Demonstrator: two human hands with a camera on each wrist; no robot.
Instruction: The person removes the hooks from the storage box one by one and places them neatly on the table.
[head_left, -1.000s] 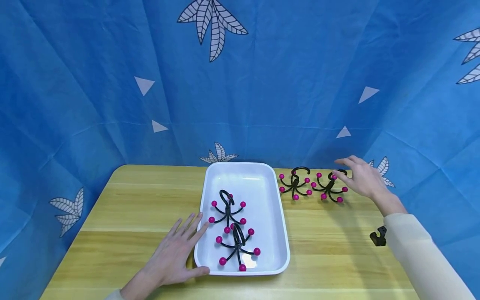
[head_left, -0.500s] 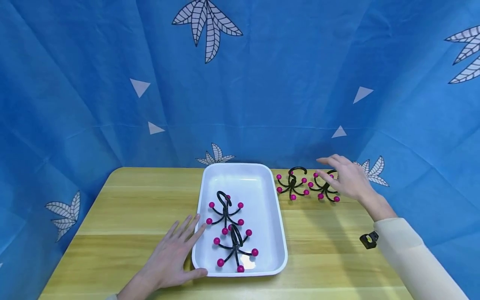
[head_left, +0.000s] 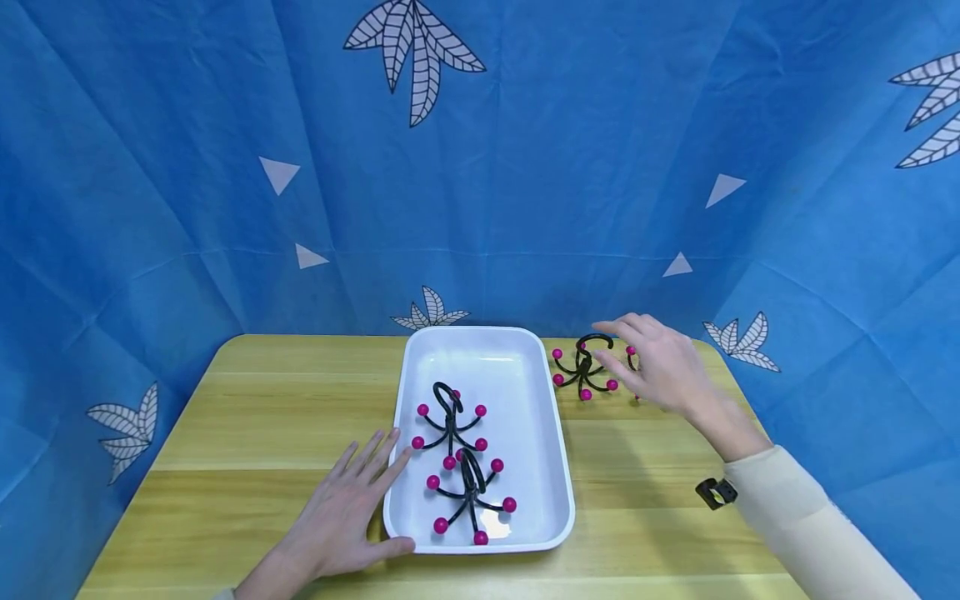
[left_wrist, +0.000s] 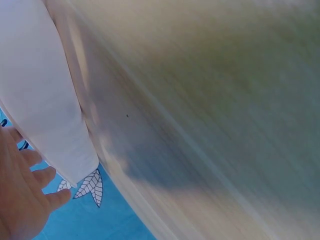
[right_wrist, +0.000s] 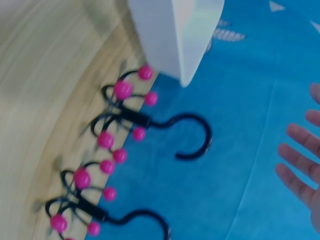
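A white tray (head_left: 525, 433) on the table holds two black multi-arm hooks with pink ball tips: a rear hook (head_left: 452, 423) and a front hook (head_left: 471, 492). My left hand (head_left: 341, 508) rests with spread fingers at the tray's left rim. Right of the tray stand two more such hooks. The nearer one to the tray, a black hook (right_wrist: 135, 117), shows its curved top in the right wrist view. Beside it is an outer hook (right_wrist: 92, 207), mostly hidden behind my right hand (head_left: 660, 367) in the head view. That hand hovers above with fingers extended, holding nothing.
A wooden table (head_left: 285, 400) lies under everything. Blue cloth (head_left: 480, 167) with leaf prints hangs behind and at both sides. A small black clip-like piece (head_left: 716, 493) shows beside the right sleeve.
My right hand has moved left, from over the outer hook toward the hook nearer the tray. The left hand stays at the tray rim. The head view has shifted slightly.
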